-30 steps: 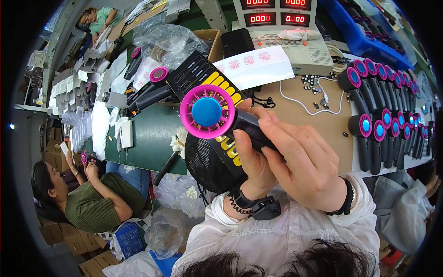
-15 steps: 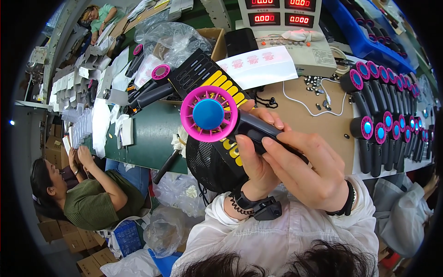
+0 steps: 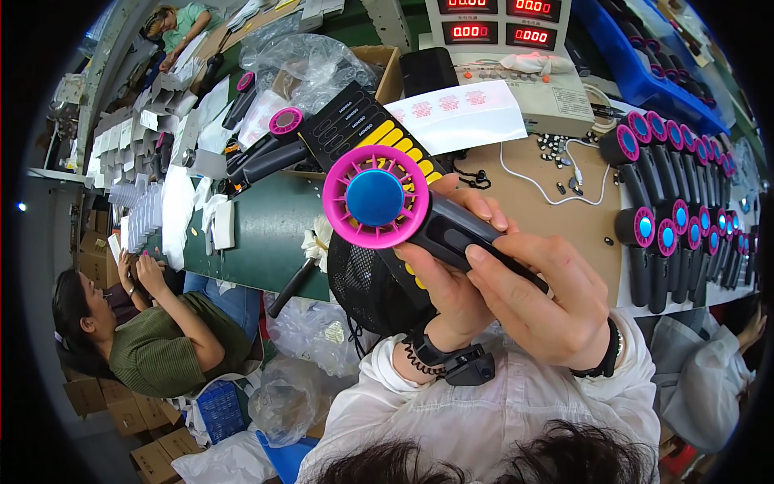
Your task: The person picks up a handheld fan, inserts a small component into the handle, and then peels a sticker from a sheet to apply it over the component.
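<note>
A handheld fan (image 3: 461,232) with a dark grey handle lies across my two hands, its round head up and to the left. The head has a pink slotted ring and a shiny blue centre. My left hand (image 3: 453,294) is wrapped round the handle from beneath, thumb along the near edge and fingertips showing on the far side. My right hand (image 3: 556,298) pinches the lower handle, with its thumb on the front face. Partly hidden under the fan head is a black sheet (image 3: 334,121) with yellow rounded labels. A black mesh bag (image 3: 359,278) hangs below it.
Rows of similar fans (image 3: 667,234) stand at right beside a blue crate (image 3: 645,60). A meter box with red displays (image 3: 508,32) stands at the back. A white cable (image 3: 582,173) and small black parts lie on brown board (image 3: 532,210). A co-worker (image 3: 165,343) sits at left.
The fan has shifted slightly right in the picture, its head looking a little larger. My left thumb has slid from the handle's face towards its near edge. Both hands still hold it.
</note>
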Motion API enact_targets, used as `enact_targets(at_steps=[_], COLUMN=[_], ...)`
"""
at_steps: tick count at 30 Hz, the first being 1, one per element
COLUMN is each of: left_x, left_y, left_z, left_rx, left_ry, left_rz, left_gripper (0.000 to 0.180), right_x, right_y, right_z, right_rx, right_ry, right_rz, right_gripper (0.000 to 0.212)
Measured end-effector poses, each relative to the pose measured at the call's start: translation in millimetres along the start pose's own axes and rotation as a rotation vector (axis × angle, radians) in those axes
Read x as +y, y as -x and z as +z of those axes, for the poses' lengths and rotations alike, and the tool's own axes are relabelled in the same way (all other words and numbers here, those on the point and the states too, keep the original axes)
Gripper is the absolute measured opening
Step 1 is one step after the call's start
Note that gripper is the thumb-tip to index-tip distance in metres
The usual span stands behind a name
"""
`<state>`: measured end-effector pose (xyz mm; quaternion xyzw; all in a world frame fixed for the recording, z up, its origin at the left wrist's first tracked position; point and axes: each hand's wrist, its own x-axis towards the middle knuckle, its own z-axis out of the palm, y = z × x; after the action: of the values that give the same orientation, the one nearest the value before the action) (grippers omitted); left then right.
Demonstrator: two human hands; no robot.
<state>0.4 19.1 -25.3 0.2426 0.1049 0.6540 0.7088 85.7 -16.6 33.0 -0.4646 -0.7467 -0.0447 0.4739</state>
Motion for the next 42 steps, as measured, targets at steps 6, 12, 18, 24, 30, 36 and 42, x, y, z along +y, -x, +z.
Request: enact_targets(at_steps=[6,12,18,24,30,36,42], left_x=[1.5,-1.7,-2.8,3.5,2.3,4.6,-1.0], left_y=[3.8,-2.3,-1.8,-1.9,-4.3,3.3,2.2], left_z=[9.1,6.6,2.6,8.2,8.9,19.7,20.4], left_rx=[0.109,-0.010,-0.058,0.049,-0.033,0.110,0.220], left_ry=[-0.076,-0.046,-0.099,-0.052,0.048,-0.022,0.089], left_rz=[-0.009,0.036,0.044,-0.015,0.050,-0.057,-0.161], left_gripper=[0.081,0.081,0.081,0.079,0.078,0.076,0.074], right_x=[1.2,0.4,3.1,4.1,1.6,3.7,9.0], right_y=[1.0,-1.1,-0.1,1.3,-0.3,-0.4,-1.1], right_z=[0.7,-0.7,-1.7,-3.7,-3.5,-1.1,-1.0], right_rx=[0.005,0.006,0.001,0.026,0.024,0.025,0.046], right_ry=[-0.003,-0.010,-0.030,-0.068,-0.051,-0.028,-0.065], right_rz=[-0.007,0.000,-0.004,0.041,0.029,0.026,0.051], right_gripper=[0.036,0.034,0.032,0.031,0.031,0.031,0.030])
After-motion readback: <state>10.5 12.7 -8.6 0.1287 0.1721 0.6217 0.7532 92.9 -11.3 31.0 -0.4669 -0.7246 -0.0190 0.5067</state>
